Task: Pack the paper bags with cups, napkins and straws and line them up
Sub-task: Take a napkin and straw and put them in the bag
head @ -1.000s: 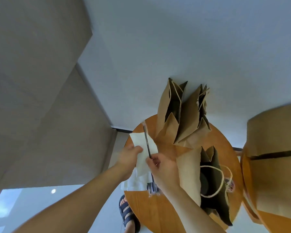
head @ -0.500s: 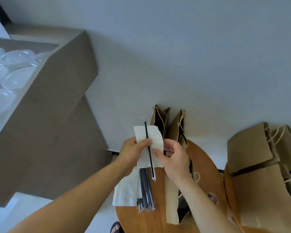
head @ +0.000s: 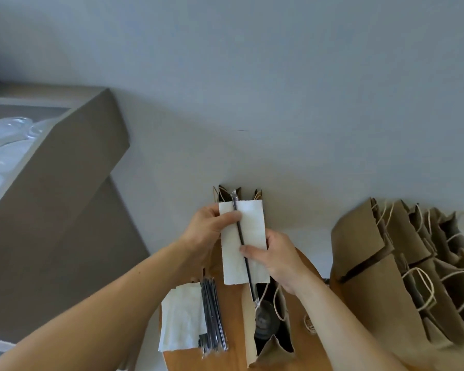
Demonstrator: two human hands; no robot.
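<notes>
A white napkin [head: 248, 231] is held up between both hands, with a wrapped black straw [head: 241, 236] lying down its middle. My left hand [head: 206, 231] pinches the napkin's upper left edge. My right hand [head: 276, 259] presses the straw onto the napkin from the right. Below them an open brown paper bag [head: 249, 328] stands on the round wooden table [head: 231, 357] with a cup [head: 265, 319] inside. Two more bags [head: 225, 192] show behind the napkin's top.
A stack of napkins [head: 181, 319] and a bundle of wrapped straws [head: 212, 314] lie at the table's left. Several brown bags [head: 402, 266] stand packed together at the right. A cardboard box [head: 51, 167] with clear lids [head: 3, 145] sits at the left.
Both hands have lifted the napkin and straw higher. The view has swung so the left box and right bags show. The straw now lies centred on the napkin.
</notes>
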